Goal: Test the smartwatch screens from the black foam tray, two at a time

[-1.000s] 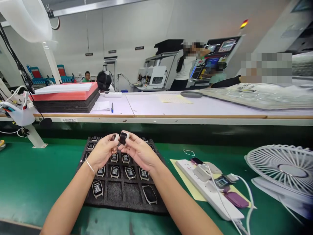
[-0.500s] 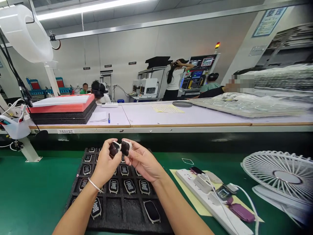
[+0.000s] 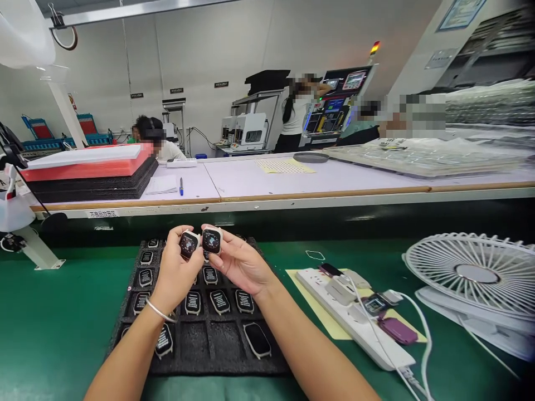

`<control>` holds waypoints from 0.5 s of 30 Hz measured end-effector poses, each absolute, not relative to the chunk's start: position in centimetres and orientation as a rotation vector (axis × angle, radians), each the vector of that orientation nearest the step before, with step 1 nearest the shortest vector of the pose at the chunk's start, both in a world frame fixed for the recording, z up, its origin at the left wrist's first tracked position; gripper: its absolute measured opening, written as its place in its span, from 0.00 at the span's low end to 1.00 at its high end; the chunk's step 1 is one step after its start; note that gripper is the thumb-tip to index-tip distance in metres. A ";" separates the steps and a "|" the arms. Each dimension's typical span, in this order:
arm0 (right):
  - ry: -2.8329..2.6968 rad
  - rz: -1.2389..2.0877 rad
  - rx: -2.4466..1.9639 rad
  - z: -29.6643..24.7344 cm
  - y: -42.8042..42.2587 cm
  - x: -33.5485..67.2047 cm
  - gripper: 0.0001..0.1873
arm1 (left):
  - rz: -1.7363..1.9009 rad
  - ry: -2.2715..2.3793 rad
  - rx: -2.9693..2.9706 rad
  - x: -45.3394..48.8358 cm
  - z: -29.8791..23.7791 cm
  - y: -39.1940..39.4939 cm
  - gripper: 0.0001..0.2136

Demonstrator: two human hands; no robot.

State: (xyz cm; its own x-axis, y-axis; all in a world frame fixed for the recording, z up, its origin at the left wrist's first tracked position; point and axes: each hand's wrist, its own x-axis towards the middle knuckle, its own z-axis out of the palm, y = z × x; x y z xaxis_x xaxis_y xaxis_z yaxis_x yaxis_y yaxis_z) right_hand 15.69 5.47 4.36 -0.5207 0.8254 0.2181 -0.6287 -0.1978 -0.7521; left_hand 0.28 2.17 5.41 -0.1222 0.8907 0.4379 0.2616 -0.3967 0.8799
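Observation:
My left hand (image 3: 175,273) grips a small white-cased smartwatch body (image 3: 189,244) with a lit dark screen. My right hand (image 3: 242,262) grips a second watch body (image 3: 211,240) of the same kind. The two watches are held side by side, nearly touching, above the far end of a black foam tray (image 3: 200,340). Several more watch bodies lie screen-up in the tray's pockets. A thin bracelet circles my left wrist.
A white power strip (image 3: 355,323) with plugged chargers and cables lies on a yellow sheet right of the tray. A white desk fan (image 3: 472,278) lies at far right. Behind runs a raised shelf (image 3: 292,195) with stacked foam pads. Other people work in the background.
Both watch screens now face me and show lit dials. My hands stay together over the tray; the camera view has shifted slightly.

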 end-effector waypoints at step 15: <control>-1.062 1.831 -0.286 4.6 5.0 15.7 0.25 | 1.564 1.110 1.488 0.6 6.0 2.0 0.16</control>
